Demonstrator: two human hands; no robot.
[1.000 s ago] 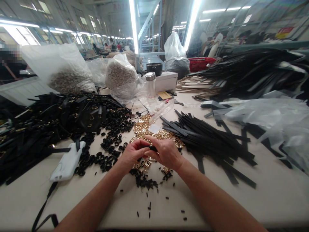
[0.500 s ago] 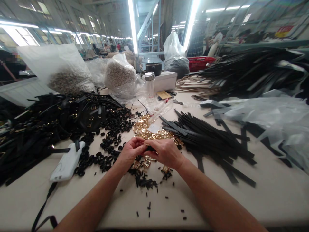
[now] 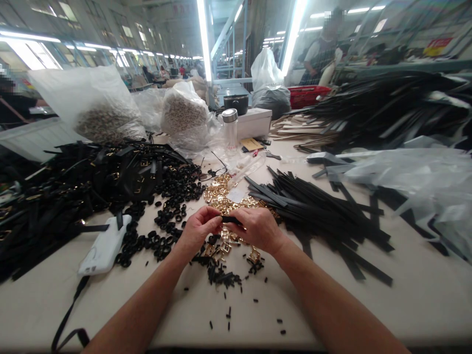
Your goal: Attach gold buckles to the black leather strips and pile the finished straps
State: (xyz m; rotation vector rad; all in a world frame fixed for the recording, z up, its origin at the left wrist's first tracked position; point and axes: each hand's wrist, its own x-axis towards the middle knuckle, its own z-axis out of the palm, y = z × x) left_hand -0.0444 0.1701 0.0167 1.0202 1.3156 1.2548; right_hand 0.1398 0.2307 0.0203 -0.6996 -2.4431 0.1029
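Observation:
Between my two hands a black strap [image 3: 230, 220] is stretched level above the table. The fingers of my left hand [image 3: 201, 227] pinch its left end, where a small gold glint shows; whether that is a buckle I cannot tell. My right hand [image 3: 258, 228] is closed on the strap's other end. Beneath and just beyond my hands lies a heap of gold buckles [image 3: 217, 191]. Small black pieces [image 3: 223, 275] are scattered nearer to me. Black loops [image 3: 173, 216] lie to the left, and a pile of flat black straps [image 3: 317, 211] to the right.
At the left, finished-looking black straps with buckles [image 3: 92, 172] are heaped behind a white power bank-like device [image 3: 105, 246]. A glass bottle [image 3: 230, 130], glasses [image 3: 217, 172] and filled plastic bags [image 3: 184, 113] stand or lie farther back. Clear plastic sheeting [image 3: 416, 172] covers the right side.
My hands have parted slightly, and more of the black strap shows between them. In the background at right, a person has come more fully into view.

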